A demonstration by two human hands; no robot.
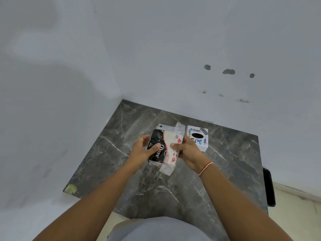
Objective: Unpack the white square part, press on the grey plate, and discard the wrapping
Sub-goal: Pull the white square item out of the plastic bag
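Two hands hold one clear plastic packet (164,150) above the dark marble slab (173,188): my left hand (145,150) grips its black printed side, my right hand (186,150) pinches the pale side with red lips. I judge this the unpacking step; whether the white square part is inside, I cannot tell. Next I must open the wrapping. Just right stands a white stickered box (198,138).
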